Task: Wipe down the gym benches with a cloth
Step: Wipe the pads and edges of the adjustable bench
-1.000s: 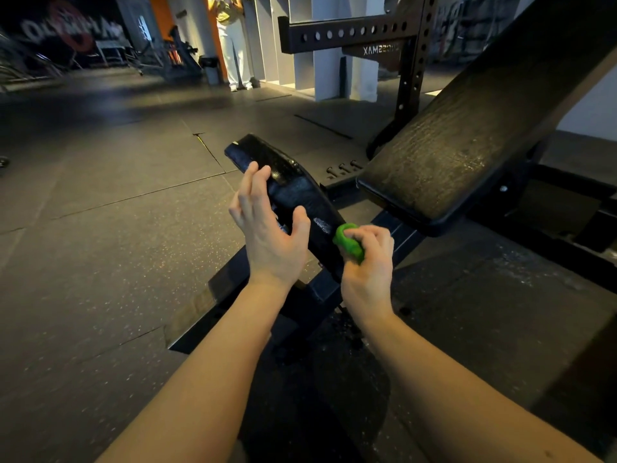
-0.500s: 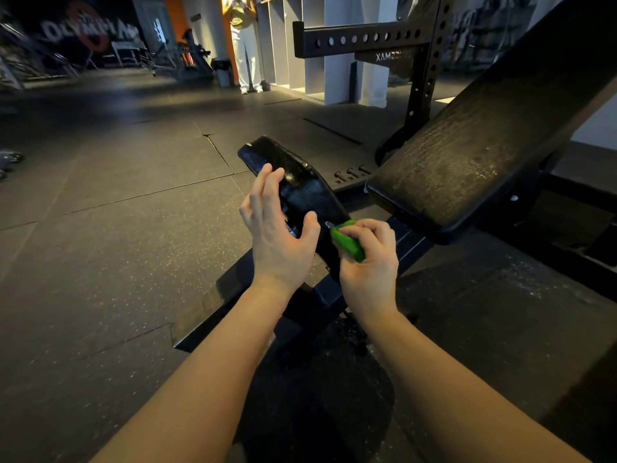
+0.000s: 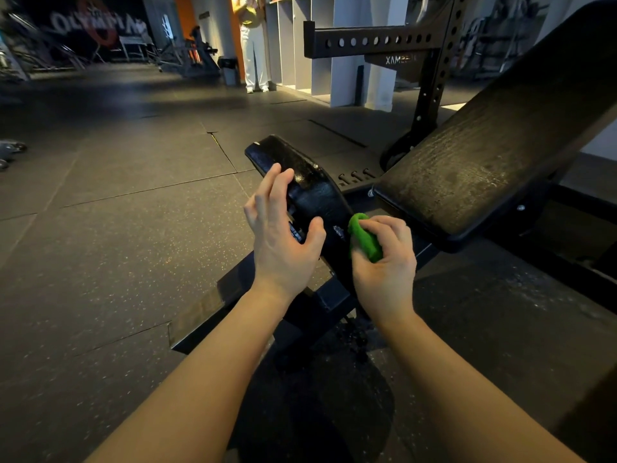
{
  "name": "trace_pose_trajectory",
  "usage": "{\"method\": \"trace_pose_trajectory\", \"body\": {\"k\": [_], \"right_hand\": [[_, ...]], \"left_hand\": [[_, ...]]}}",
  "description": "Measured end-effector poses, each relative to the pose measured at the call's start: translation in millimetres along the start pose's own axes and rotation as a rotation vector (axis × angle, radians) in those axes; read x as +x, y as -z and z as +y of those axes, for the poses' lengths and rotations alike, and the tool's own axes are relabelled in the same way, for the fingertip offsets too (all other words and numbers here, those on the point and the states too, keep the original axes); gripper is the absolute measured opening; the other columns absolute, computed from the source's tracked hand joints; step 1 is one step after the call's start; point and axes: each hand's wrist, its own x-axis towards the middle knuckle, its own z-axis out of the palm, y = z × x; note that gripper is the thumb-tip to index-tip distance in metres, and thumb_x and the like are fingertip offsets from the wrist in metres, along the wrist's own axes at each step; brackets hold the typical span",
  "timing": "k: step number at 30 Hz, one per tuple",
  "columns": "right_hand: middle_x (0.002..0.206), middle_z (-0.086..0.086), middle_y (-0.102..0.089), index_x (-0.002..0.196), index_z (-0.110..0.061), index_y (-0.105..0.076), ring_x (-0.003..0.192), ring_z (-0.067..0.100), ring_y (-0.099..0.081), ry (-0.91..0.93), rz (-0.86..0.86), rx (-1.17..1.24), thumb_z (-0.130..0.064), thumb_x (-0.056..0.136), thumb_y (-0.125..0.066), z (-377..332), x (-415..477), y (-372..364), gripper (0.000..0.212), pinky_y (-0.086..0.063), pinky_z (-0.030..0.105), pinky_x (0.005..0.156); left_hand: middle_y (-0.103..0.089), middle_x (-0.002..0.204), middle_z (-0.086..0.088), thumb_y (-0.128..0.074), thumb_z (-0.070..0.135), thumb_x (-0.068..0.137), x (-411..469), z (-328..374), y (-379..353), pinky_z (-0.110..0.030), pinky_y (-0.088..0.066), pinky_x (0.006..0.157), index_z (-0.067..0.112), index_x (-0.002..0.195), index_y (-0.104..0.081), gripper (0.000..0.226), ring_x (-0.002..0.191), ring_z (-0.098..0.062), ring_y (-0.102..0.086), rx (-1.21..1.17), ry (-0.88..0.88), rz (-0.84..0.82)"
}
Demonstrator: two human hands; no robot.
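A black gym bench fills the middle of the head view: its narrow seat pad (image 3: pixel 310 188) is tilted up and glossy, and its long inclined back pad (image 3: pixel 494 142) rises to the right. My left hand (image 3: pixel 282 235) lies against the seat pad's left side, fingers straight and thumb over its near edge. My right hand (image 3: pixel 384 259) grips a bunched green cloth (image 3: pixel 364 237) and holds it against the seat pad's near right end.
The bench's black steel base frame (image 3: pixel 233 295) runs across the rubber floor below my hands. A black perforated rack (image 3: pixel 430 61) stands behind the bench. A person (image 3: pixel 253 45) stands by white lockers at the back. Small dumbbells (image 3: pixel 10 150) lie at the far left.
The cloth in my right hand has shifted slightly along the near end of the seat pad. My left hand stays against the pad's left side. The view has tilted a little.
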Motion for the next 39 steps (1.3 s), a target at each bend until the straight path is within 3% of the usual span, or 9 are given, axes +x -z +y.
{"method": "trace_pose_trajectory", "body": {"k": [3, 7, 11, 17, 22, 25, 27, 36, 39], "right_hand": [[0.112, 0.000, -0.058, 0.110, -0.011, -0.071, 0.106, 0.020, -0.058, -0.011, 0.023, 0.033, -0.025, 0.089, -0.077, -1, -8, 0, 0.026, -0.052, 0.036, 0.092], [0.110, -0.003, -0.060, 0.103, -0.011, -0.073, 0.106, 0.017, -0.058, -0.037, 0.054, 0.033, -0.009, 0.087, -0.078, -1, -3, -3, 0.016, -0.053, 0.034, 0.090], [0.109, 0.000, -0.062, 0.108, -0.009, -0.071, 0.105, 0.018, -0.059, -0.016, 0.037, 0.034, -0.002, 0.087, -0.073, -3, -7, -4, 0.022, -0.053, 0.034, 0.089], [0.104, -0.005, -0.060, 0.110, -0.012, -0.074, 0.098, 0.012, -0.060, -0.069, -0.050, 0.022, -0.008, 0.092, -0.071, 2, -24, -2, 0.018, -0.054, 0.035, 0.084], [0.099, -0.008, -0.059, 0.107, -0.015, -0.075, 0.095, 0.008, -0.061, -0.142, -0.053, 0.037, -0.010, 0.092, -0.072, -4, -12, 5, 0.016, -0.054, 0.031, 0.082], [0.098, -0.005, -0.059, 0.105, -0.013, -0.075, 0.093, 0.009, -0.060, -0.128, -0.033, 0.039, -0.010, 0.092, -0.071, -3, -8, 0, 0.013, -0.054, 0.032, 0.082], [0.098, -0.004, -0.059, 0.104, -0.013, -0.074, 0.093, 0.010, -0.060, -0.120, -0.065, 0.030, -0.009, 0.092, -0.070, 2, -17, 4, 0.013, -0.054, 0.034, 0.083], [0.106, -0.001, -0.062, 0.103, -0.009, -0.073, 0.102, 0.018, -0.059, 0.004, -0.018, 0.039, -0.003, 0.089, -0.073, 2, -12, 0, 0.016, -0.052, 0.036, 0.087], [0.106, -0.001, -0.062, 0.101, -0.008, -0.075, 0.102, 0.019, -0.058, 0.012, -0.036, 0.001, 0.002, 0.086, -0.075, 21, -26, 10, 0.018, -0.052, 0.039, 0.086]], "left_hand": [[-0.029, 0.160, 0.000, -0.059, 0.033, 0.089, 0, -1, -1, -0.050, -0.018, 0.122, 0.018, 0.151, -0.035, 0.068, 0.144, -0.007, -0.023, -0.008, 0.007, -0.002], [-0.030, 0.160, -0.003, -0.059, 0.032, 0.089, 0, -2, -3, -0.028, -0.003, 0.122, 0.015, 0.151, -0.036, 0.068, 0.146, -0.016, -0.028, 0.017, -0.007, 0.007], [-0.029, 0.160, -0.002, -0.059, 0.032, 0.089, -1, -2, -5, -0.043, -0.012, 0.124, 0.015, 0.151, -0.035, 0.068, 0.146, -0.020, -0.029, 0.022, 0.003, 0.010], [-0.029, 0.161, -0.002, -0.058, 0.031, 0.089, -2, -1, -6, -0.015, 0.007, 0.116, 0.015, 0.151, -0.035, 0.068, 0.148, -0.019, -0.027, 0.039, 0.013, 0.013], [-0.029, 0.161, -0.002, -0.058, 0.029, 0.089, -1, 5, -5, -0.021, 0.002, 0.120, 0.015, 0.150, -0.035, 0.067, 0.147, -0.013, -0.026, 0.012, 0.010, 0.023], [-0.030, 0.159, -0.002, -0.059, 0.028, 0.089, -1, 4, -5, -0.051, -0.021, 0.121, 0.015, 0.149, -0.036, 0.066, 0.145, -0.016, -0.028, 0.043, 0.010, 0.031], [-0.031, 0.158, -0.002, -0.060, 0.027, 0.089, -2, 5, -4, -0.057, -0.025, 0.117, 0.015, 0.149, -0.036, 0.066, 0.144, -0.019, -0.029, 0.041, 0.015, 0.027], [-0.034, 0.156, -0.004, -0.063, 0.024, 0.088, -1, 4, -3, -0.031, -0.010, 0.122, 0.013, 0.147, -0.038, 0.065, 0.145, -0.020, -0.033, 0.034, -0.005, 0.033], [-0.033, 0.157, -0.003, -0.064, 0.022, 0.089, -4, 6, -4, -0.035, -0.006, 0.125, 0.016, 0.148, -0.037, 0.065, 0.146, -0.020, -0.032, 0.013, 0.019, 0.017]]}}
